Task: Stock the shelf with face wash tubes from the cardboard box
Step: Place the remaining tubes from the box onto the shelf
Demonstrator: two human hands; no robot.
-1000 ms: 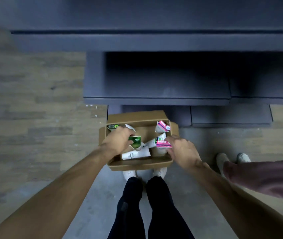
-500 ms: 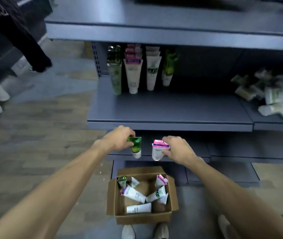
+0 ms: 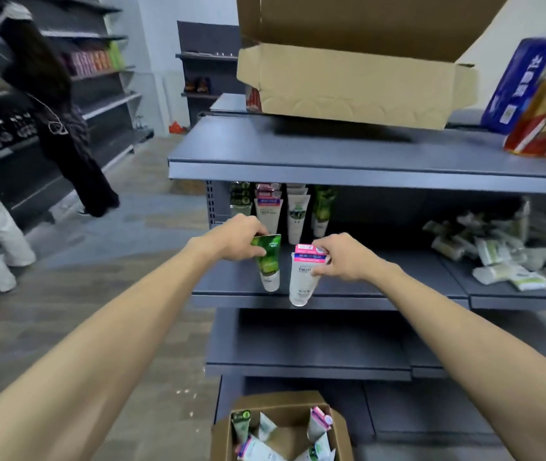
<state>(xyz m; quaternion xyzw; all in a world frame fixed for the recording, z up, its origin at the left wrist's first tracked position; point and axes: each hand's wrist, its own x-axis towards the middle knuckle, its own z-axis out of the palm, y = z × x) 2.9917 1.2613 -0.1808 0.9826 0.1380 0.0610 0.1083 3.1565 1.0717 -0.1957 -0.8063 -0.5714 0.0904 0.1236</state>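
My left hand (image 3: 235, 239) grips a green face wash tube (image 3: 267, 261) by its crimped top, cap hanging down. My right hand (image 3: 340, 257) holds a white tube with a pink top (image 3: 304, 277) the same way. Both tubes hang just in front of the grey middle shelf (image 3: 364, 287). At the back left of that shelf stand rows of tubes (image 3: 284, 207), green, pink-topped and white. The small cardboard box (image 3: 341, 430) sits on the floor below, with several more tubes inside.
A large open carton (image 3: 358, 91) and bagged goods (image 3: 544, 101) rest on the top shelf. A loose pile of pale packets (image 3: 504, 254) lies on the middle shelf's right section. Two people (image 3: 55, 111) stand at the aisle shelving to the left.
Both hands have lifted from the box on the floor up to the level of the middle shelf, each carrying its tube. My view has tilted upward, showing the top shelf.
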